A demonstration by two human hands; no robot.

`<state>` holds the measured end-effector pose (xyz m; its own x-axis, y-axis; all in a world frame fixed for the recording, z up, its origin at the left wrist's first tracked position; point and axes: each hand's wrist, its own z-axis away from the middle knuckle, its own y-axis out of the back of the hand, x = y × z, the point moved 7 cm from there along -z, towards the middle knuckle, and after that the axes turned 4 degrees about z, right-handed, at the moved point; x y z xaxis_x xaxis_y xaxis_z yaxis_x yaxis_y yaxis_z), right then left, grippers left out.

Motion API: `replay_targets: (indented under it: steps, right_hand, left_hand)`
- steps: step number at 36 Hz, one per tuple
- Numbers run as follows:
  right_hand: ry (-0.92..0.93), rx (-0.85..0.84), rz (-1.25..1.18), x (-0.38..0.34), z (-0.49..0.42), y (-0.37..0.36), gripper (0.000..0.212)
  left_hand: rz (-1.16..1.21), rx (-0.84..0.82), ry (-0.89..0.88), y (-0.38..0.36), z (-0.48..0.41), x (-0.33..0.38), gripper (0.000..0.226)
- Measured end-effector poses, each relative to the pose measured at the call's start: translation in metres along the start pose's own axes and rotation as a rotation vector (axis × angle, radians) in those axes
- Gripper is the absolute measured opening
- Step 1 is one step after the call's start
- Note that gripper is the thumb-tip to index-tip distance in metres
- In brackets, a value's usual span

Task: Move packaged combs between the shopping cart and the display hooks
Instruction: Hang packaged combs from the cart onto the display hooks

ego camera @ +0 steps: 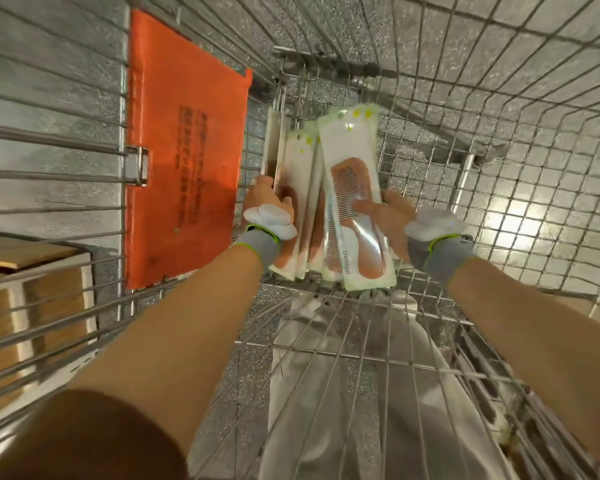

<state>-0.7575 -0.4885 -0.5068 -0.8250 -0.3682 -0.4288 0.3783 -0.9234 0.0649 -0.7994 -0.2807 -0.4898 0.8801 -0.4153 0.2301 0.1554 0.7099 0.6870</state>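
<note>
Deep in the wire shopping cart [499,140] lies a stack of several packaged combs [300,188], each an orange-brown comb in a white and clear sleeve. My left hand [269,202] grips the stack's left side, fingers wrapped around the packs. My right hand [387,209] holds the top packaged comb [355,202] from the right, thumb pressed on its clear front. Both wrists wear grey bands with green trim. No display hooks are in view.
An orange plastic flap [184,161] with dark print hangs on the cart's left wall. Wooden shelving [32,296] stands outside the cart at lower left. The grey tiled floor [520,220] shows through the mesh. My light trousers [343,393] show below the cart's near wall.
</note>
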Motion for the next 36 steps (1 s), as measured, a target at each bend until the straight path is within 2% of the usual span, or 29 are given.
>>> replay_targets:
  steps: [2,5,7,9,10,11,14,16,18,21,23,24,25,26,28,30,34,36]
  right_hand:
    - [0.0,-0.002,-0.027,0.002,0.0,0.0,0.031]
    - [-0.006,0.036,-0.008,0.003,-0.002,0.002,0.036]
    - [-0.007,0.041,0.011,0.001,0.0,0.002,0.031]
    - [-0.024,0.018,-0.047,-0.001,0.001,0.001,0.019]
    - [-0.033,0.02,-0.065,-0.002,0.004,0.002,0.016]
    - [-0.033,0.025,-0.051,-0.006,0.008,0.003,0.02]
    - [0.001,0.046,0.052,-0.014,0.013,0.008,0.049]
    - [-0.005,0.061,0.174,-0.018,0.014,0.009,0.058]
    - [0.01,0.072,0.188,-0.023,0.016,0.009,0.054]
    - [0.03,0.115,0.08,-0.032,0.016,0.01,0.025]
    - [0.005,0.079,0.001,-0.033,0.017,0.007,0.032]
    - [-0.012,0.04,-0.04,-0.031,0.018,0.006,0.045]
    - [-0.019,0.013,-0.051,-0.028,0.016,0.005,0.056]
    - [-0.014,-0.009,-0.048,-0.025,0.017,0.006,0.059]
    - [0.008,-0.036,-0.012,-0.022,0.019,0.009,0.046]
    - [0.017,-0.045,0.003,-0.018,0.018,0.013,0.042]
    - [0.05,-0.009,0.026,-0.011,0.012,0.019,0.047]
    - [0.03,0.004,0.02,-0.008,0.012,0.022,0.04]
  left_hand:
    - [0.044,-0.042,0.025,-0.002,-0.004,0.002,0.04]
    - [0.053,-0.018,0.011,0.004,-0.008,0.005,0.015]
    - [0.036,0.014,-0.007,0.017,-0.004,0.008,0.03]
    - [0.027,-0.019,-0.043,0.024,-0.001,0.014,0.026]
    - [0.048,-0.022,-0.083,0.03,0.004,0.02,0.02]
    - [0.079,0.004,-0.087,0.038,0.007,0.024,0.025]
    - [0.227,-0.028,-0.023,0.041,0.017,0.03,0.029]
    - [0.373,-0.114,0.01,0.034,0.024,0.035,0.03]
    - [0.524,-0.208,0.049,0.026,0.03,0.041,0.027]
    - [0.773,-0.334,0.139,0.005,0.039,0.048,0.01]
    - [0.855,-0.364,0.149,-0.005,0.044,0.054,0.023]
    - [0.878,-0.365,0.145,-0.008,0.047,0.056,0.03]
    - [0.868,-0.352,0.131,-0.011,0.046,0.057,0.033]
    - [0.843,-0.33,0.121,-0.014,0.044,0.056,0.035]
    - [0.727,-0.283,0.064,-0.016,0.04,0.053,0.035]
    - [0.57,-0.247,-0.048,-0.017,0.034,0.049,0.03]
    - [0.239,0.011,-0.245,0.002,0.023,0.039,0.017]
    - [0.05,0.145,-0.266,0.009,0.016,0.034,0.024]
